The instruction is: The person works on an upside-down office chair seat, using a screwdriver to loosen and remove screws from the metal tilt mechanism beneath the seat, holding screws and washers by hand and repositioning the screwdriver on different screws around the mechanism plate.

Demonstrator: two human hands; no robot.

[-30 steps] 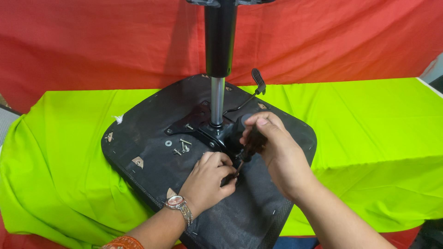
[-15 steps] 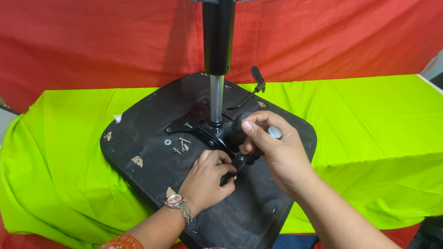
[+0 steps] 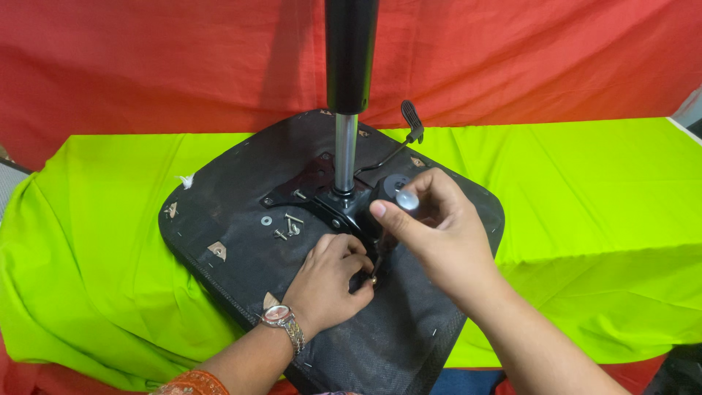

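Lime-green cloth covers the bench, with a red cloth backdrop hanging behind it. On the green cloth lies an upturned black chair seat, its fabric underside facing up, with small tan patches near its left edge. Loose screws and a washer lie on the seat just left of the black metal mounting plate at its middle. From that plate a chrome gas-lift rod rises upright into a black cylinder that runs out of the top of the view. A thin lever with a black paddle handle sticks out from the mechanism toward the back right.

Below the plate, the left hand, with a metal watch on its wrist, rests on the seat with its fingers curled together around something small at the screwdriver's tip; what it pinches is too small to make out. Just to its right, the right hand is clamped on a screwdriver, thumb and fingers wrapped round the dark handle with its grey cap on top. The tool stands nearly upright, tilted slightly, its tip down on the seat at the front edge of the mounting plate, touching the left fingertips.
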